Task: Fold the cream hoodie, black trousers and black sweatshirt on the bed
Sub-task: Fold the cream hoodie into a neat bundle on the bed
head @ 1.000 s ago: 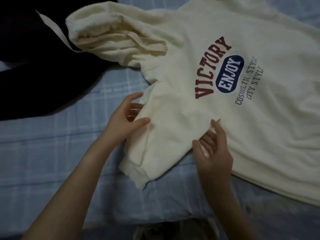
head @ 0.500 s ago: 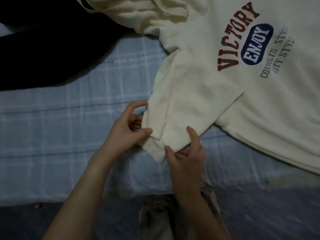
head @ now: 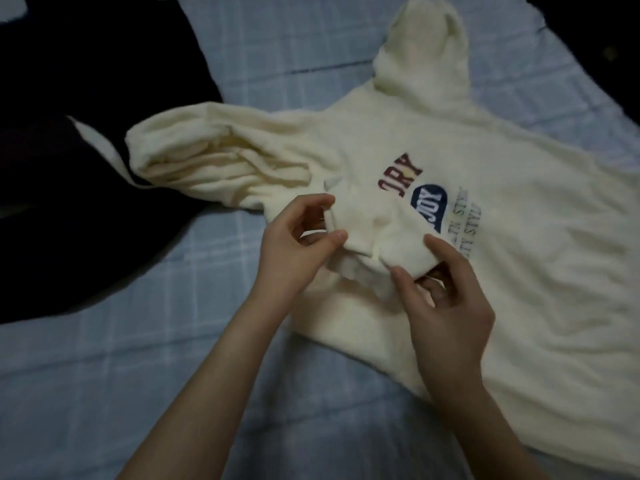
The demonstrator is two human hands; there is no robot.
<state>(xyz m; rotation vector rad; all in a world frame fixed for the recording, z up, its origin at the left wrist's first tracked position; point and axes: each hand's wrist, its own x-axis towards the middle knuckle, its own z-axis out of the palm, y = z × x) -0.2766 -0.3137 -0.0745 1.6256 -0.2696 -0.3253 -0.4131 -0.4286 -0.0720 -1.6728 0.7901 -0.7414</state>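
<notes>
The cream hoodie (head: 485,258) lies front up across the bed, its hood (head: 426,53) pointing to the far side. Its near sleeve (head: 374,230) is folded up over the chest and hides part of the red and blue print (head: 429,199). My left hand (head: 298,247) pinches the sleeve's cuff on its left side. My right hand (head: 446,292) grips the same cuff on its right side. Dark clothing (head: 79,174) lies in a heap at the left, and I cannot tell which black garment it is.
The blue checked bedsheet (head: 114,368) covers the bed around the hoodie. More dark fabric (head: 595,39) shows at the top right corner. The hoodie's other sleeve (head: 214,161) lies bunched toward the dark heap.
Both hands have lifted the sleeve's cuff from the near bed edge and carried it up onto the hoodie's chest, over the print. The camera now looks further up the bed.
</notes>
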